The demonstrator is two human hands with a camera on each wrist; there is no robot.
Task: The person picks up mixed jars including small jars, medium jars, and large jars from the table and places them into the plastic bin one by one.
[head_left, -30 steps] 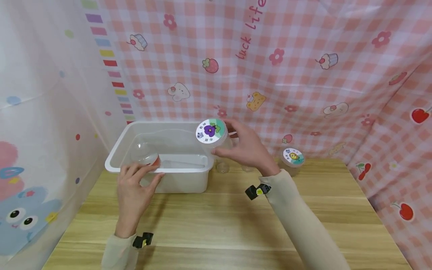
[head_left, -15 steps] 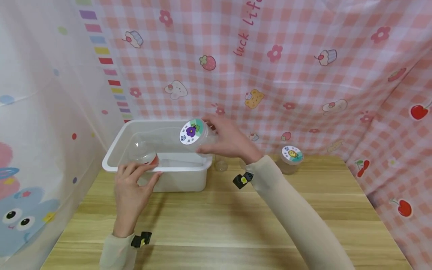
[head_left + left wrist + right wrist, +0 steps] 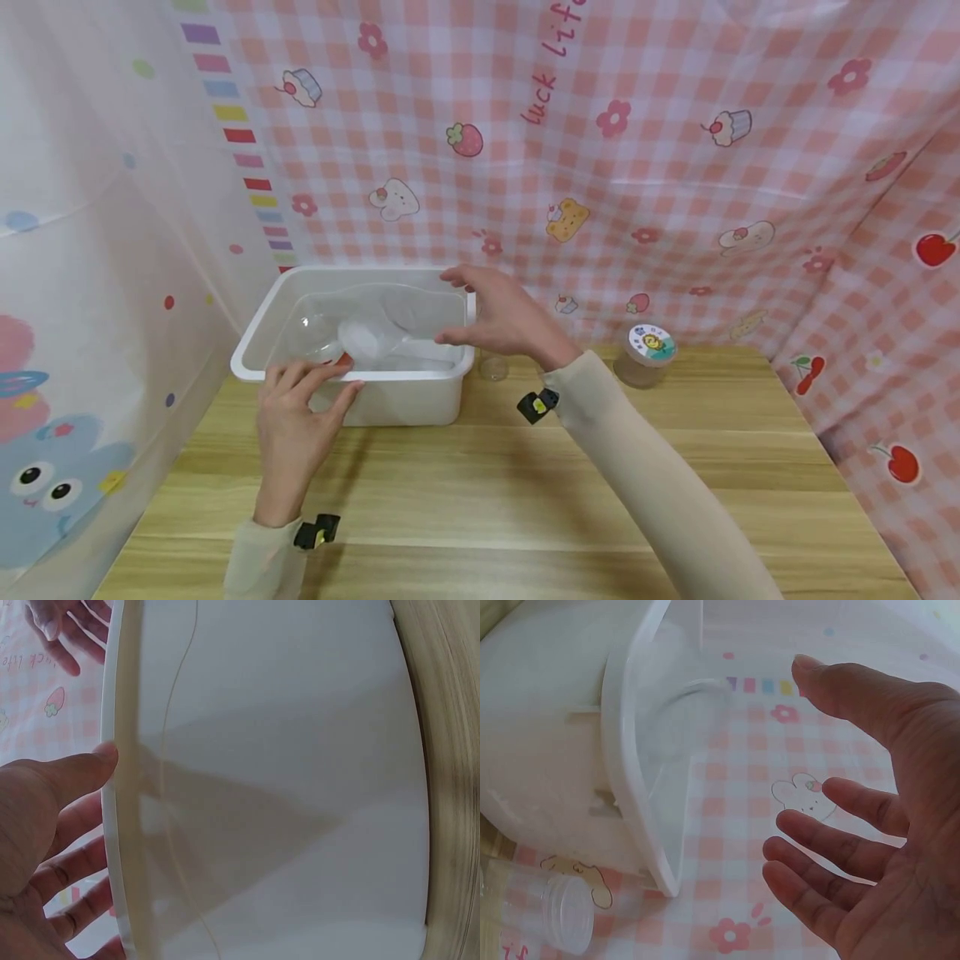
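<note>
A white plastic tub [image 3: 408, 404] stands at the back left of the table. My left hand [image 3: 296, 417] grips its front rim, thumb toward the outside and fingers over the edge; the left wrist view shows the thumb [image 3: 82, 772] on the rim. My right hand [image 3: 502, 321] hovers at the tub's right end with fingers spread and nothing in them, as the right wrist view also shows. Inside the tub is a motion-blurred clear jar [image 3: 371, 337], apart from the right hand. Left of it lies another clear jar [image 3: 309, 333] with some red at its lower end.
A clear jar with a yellow-flower lid [image 3: 647, 354] stands at the back right of the wooden table [image 3: 480, 500]. Beside the tub's right end are clear containers [image 3: 570, 915]. Pink checked cloth [image 3: 660, 167] hangs close behind, and a white printed cloth [image 3: 97, 250] on the left.
My right hand carried the jar with the purple-flower lid left over the tub, tilted it and let go. It is now inside the tub. My left hand stayed on the rim.
</note>
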